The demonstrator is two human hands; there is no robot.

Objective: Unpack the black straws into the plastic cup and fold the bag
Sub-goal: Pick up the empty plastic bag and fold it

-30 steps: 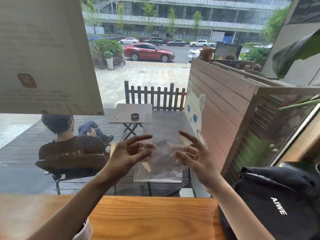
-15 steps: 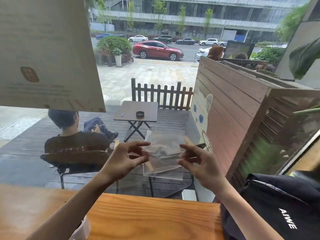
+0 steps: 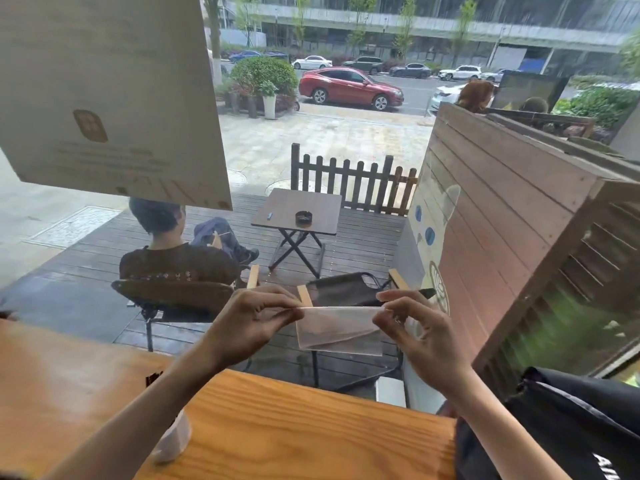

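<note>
A clear plastic bag (image 3: 337, 329) hangs in the air in front of the window, folded over so its top edge is a straight crease. My left hand (image 3: 252, 318) pinches the left end of that crease. My right hand (image 3: 414, 325) pinches the right end. The bag looks empty. Under my left forearm, the plastic cup (image 3: 173, 439) stands on the wooden counter (image 3: 294, 431), mostly hidden by the arm. No black straws are visible.
A black bag (image 3: 568, 427) with white lettering lies on the counter's right end. A window pane stands just beyond the counter, with a paper notice (image 3: 104, 91) stuck on its upper left. Outside, a person sits in a chair by a small folding table.
The bag was held up flat and tall; both hands have lowered it and folded it over into a shorter strip. My fingers went from spread to pinching the fold's ends.
</note>
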